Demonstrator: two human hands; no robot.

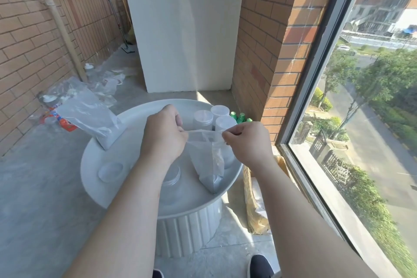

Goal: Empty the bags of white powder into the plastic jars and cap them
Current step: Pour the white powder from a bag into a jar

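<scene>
**Head view.** A round white counter (pixel 94 187) with a raised rim and a fluted base stands on a grey balcony floor between brick walls. Above its near centre, the left grip (pixel 163 133) and the right grip (pixel 249 142) each pinch one side of the mouth of a clear bag of white powder (pixel 206 165). The fingers are curled round the film, and the top is stretched taut between them. The bag hangs upright, and its powder-filled lower corner reaches down to the counter surface. An uncapped plastic jar (pixel 172 178) stands just left of the bag, partly hidden under the left forearm. A loose lid (pixel 111 171) lies near the counter's left rim. A second bag of powder (pixel 90 119) leans over the far-left rim. Three capped jars (pixel 203 119) stand grouped at the far right of the counter, behind the right grip. Green-capped bottles (pixel 241 117) show just beyond that rim. A white board (pixel 185 29) leans against the far wall, and a window (pixel 338 74) runs along the right.
</scene>
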